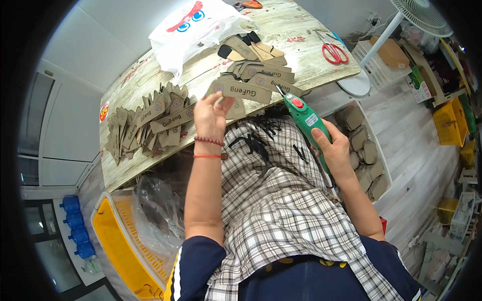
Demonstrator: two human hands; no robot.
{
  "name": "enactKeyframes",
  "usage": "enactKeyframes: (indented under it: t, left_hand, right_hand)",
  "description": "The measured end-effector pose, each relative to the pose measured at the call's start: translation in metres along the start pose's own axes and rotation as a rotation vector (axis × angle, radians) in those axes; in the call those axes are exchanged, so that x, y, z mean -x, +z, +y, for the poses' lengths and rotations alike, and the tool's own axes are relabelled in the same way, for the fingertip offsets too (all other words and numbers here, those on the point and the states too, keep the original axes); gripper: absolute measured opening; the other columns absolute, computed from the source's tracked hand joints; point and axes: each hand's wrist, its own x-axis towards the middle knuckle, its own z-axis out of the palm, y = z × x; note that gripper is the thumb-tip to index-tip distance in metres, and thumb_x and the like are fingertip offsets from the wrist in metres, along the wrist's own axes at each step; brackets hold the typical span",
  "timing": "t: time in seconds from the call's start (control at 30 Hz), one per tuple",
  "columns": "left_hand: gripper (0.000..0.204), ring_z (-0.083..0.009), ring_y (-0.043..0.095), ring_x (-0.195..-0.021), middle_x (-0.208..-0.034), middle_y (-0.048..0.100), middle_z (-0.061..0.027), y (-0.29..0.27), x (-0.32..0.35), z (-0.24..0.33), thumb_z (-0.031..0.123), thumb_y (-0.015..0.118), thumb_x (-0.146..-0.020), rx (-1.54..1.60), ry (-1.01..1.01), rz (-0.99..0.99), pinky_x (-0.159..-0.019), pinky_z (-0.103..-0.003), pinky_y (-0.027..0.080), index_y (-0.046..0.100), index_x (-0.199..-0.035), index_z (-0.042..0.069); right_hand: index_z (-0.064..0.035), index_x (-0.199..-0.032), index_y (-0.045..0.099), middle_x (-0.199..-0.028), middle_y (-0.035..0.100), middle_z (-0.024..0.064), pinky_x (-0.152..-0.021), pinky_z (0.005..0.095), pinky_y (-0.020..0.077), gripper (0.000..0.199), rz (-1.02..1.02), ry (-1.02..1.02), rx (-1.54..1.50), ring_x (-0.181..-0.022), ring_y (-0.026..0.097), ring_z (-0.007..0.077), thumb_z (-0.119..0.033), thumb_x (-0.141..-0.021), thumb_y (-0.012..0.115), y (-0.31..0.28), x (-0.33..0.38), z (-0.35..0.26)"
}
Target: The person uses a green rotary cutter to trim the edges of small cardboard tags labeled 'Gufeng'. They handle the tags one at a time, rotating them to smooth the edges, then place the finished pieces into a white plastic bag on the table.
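1. My left hand (213, 113) is pinching a brown card tag (240, 91) by its near end, grip closed on it, holding it up just over the bench (150, 75) edge, above my lap.
2. My right hand (334, 150) is wrapping a green handheld tool (305, 120) with a red button; grip fully closed round its body. Its metal tip is pointing at the right end of the tag, touching or just beside it; I can't tell which.
3. A plaid cloth (271, 200) is covering my lap, with black trimmed scraps (256, 140) lying on it right below the tag.
4. More tags are sitting in a fanned pile (145, 123) on the bench to my left and a second stack (261, 70) just beyond the held one. Red scissors (332, 51) are lying well apart at the far right of the bench, with a white plastic bag (193, 27) at the far edge.
5. A yellow crate (118, 246) lined with clear plastic is standing at my lower left, and a tray of brown pieces (364, 150) on the floor to my right.
6. Risk, my guess: I'm only gripping one end of the tag, so it's likely flexing under the tip and the tip could skid off.
7. Risk: my left fingers are sitting near the tip's line; a slip could catch them.
8. Risk: scraps could slide off the cloth onto the floor.
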Motion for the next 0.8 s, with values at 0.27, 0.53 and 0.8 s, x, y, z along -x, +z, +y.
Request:
enactKeyframes:
  t: [0.27, 0.53, 0.8]
  left_hand:
    - [0.01, -0.019, 0.052, -0.074, -0.085, 0.056, -0.0074, -0.024, 0.047, -0.055, 0.003, 0.059, -0.086, 0.272, -0.508, 0.173, -0.069, -0.035, 0.046, 0.056, -0.095, 0.0]
    - [0.019, -0.027, 0.062, -0.092, -0.092, 0.064, -0.0135, -0.009, 0.061, -0.048, -0.001, 0.06, -0.084, 0.434, -0.53, 0.029, -0.086, -0.043, 0.049, 0.054, -0.101, 0.0]
    - [0.007, -0.0165, 0.064, -0.082, -0.092, 0.068, -0.0066, -0.012, 0.06, -0.057, 0.004, 0.061, -0.09, -0.058, -0.084, -0.219, -0.075, -0.032, 0.051, 0.063, -0.097, 0.004]
  right_hand:
    - [-0.0005, -0.12, 0.06, -0.082, 0.061, 0.0007, -0.052, 0.0206, 0.0441, 0.045, -0.018, 0.028, -0.017, -0.063, 0.052, 0.004, -0.034, -0.09, 0.066, 0.001, 0.018, 0.007]
    - [-0.0014, -0.121, 0.06, -0.083, 0.062, 0.0003, -0.054, 0.0204, 0.0446, 0.045, 0.008, 0.041, -0.047, -0.064, 0.053, 0.004, -0.033, -0.09, 0.067, -0.001, 0.027, 0.004]
    - [-0.0008, -0.117, 0.062, -0.078, 0.064, 0.0026, -0.059, 0.0236, 0.0454, 0.043, -0.054, 0.02, 0.18, -0.067, 0.056, 0.0059, -0.032, -0.089, 0.068, 0.0, 0.031, 0.005]
